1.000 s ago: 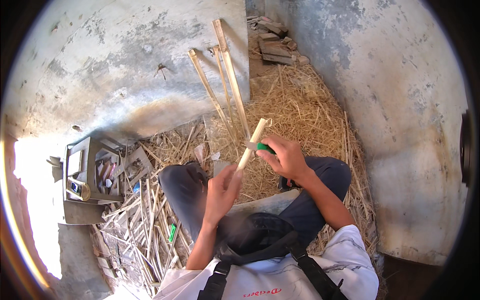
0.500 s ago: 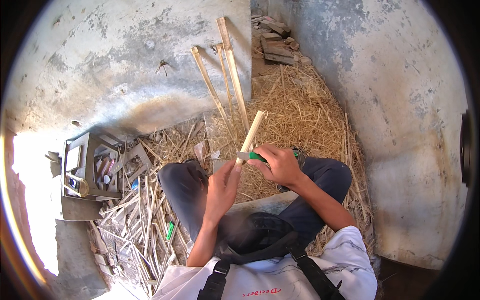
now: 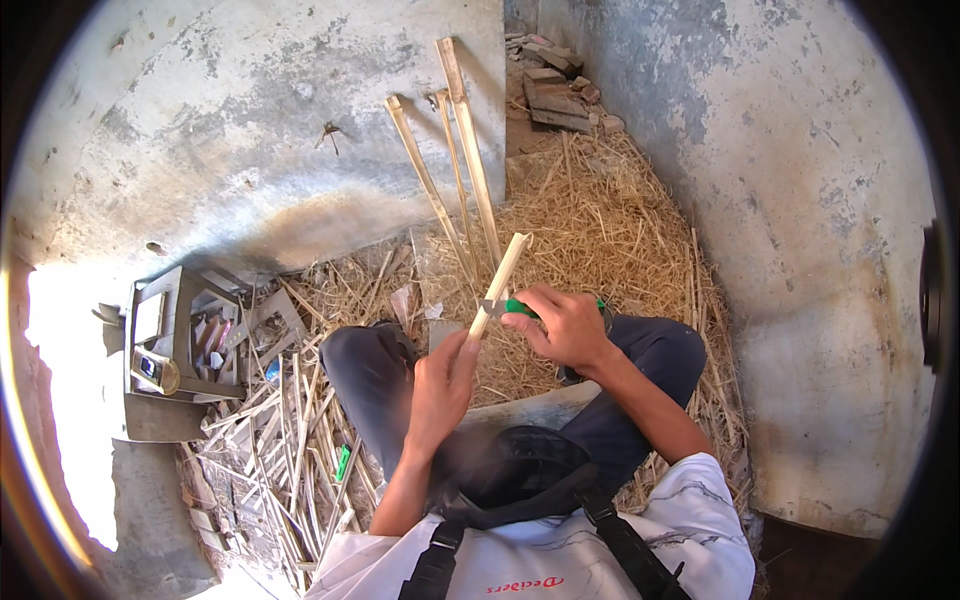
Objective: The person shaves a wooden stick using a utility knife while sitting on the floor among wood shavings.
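Observation:
A pale, split bamboo strip (image 3: 507,266) slants up and away in front of me. Its lower end is in the grip of my left hand (image 3: 443,382), whose fingers are closed round it. My right hand (image 3: 568,327) is wrapped round the green handle of a knife (image 3: 516,307). The knife's short metal blade lies across the strip, touching it a little above my left fingers. Part of the handle is hidden inside my right fist.
Long bamboo strips (image 3: 473,160) lean on the left wall. Shavings (image 3: 620,215) heap the floor ahead and to the right. Loose thin sticks (image 3: 290,440) and a green object (image 3: 343,462) lie at left, near a wooden stool-like frame (image 3: 180,340) holding odds and ends.
The strip and my left hand have shifted slightly down toward me. The knife blade still crosses the strip, now with a changed tilt.

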Demonstrator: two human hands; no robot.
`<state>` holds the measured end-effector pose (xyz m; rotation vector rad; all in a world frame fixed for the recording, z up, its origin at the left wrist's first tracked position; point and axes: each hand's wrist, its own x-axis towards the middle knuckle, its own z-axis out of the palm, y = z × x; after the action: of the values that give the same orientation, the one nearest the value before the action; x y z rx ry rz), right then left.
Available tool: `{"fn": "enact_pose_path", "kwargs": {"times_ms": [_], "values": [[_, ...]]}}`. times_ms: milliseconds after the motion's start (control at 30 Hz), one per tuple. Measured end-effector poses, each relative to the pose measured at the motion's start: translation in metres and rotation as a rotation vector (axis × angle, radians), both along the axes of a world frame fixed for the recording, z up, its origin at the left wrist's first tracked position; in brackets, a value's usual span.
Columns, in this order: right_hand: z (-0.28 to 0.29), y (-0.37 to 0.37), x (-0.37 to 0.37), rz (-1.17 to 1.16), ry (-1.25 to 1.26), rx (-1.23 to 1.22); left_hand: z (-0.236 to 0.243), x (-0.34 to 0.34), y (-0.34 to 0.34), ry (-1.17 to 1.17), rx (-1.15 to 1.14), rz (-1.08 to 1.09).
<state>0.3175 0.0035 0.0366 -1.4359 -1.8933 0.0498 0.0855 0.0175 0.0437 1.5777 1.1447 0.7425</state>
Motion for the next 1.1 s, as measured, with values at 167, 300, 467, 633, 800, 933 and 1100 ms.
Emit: {"fn": "enact_pose_path", "kwargs": {"times_ms": [167, 300, 467, 633, 800, 933, 1100], "values": [[-0.007, 0.002, 0.001, -0.017, -0.005, 0.06, -0.001, -0.006, -0.003, 0.012, 0.011, 0.007], [0.003, 0.01, 0.019, -0.136, 0.019, 0.001, -0.012, -0.019, -0.014, 0.045, 0.012, 0.0], [-0.004, 0.011, 0.021, -0.136, 0.022, 0.02, -0.007, -0.023, -0.017, 0.038, -0.042, -0.005], [-0.003, 0.014, 0.019, -0.126, 0.043, -0.013, -0.008, -0.029, -0.017, 0.027, -0.057, -0.004], [0.002, 0.013, 0.015, -0.135, 0.026, -0.018, -0.019, -0.031, -0.018, 0.023, -0.008, 0.004], [-0.02, 0.025, 0.052, -0.396, 0.157, -0.08, -0.016, -0.034, -0.024, 0.074, -0.018, -0.045], [0.021, 0.028, 0.08, -0.441, 0.265, -0.151, -0.036, -0.066, -0.034, -0.007, -0.127, -0.02]]}}
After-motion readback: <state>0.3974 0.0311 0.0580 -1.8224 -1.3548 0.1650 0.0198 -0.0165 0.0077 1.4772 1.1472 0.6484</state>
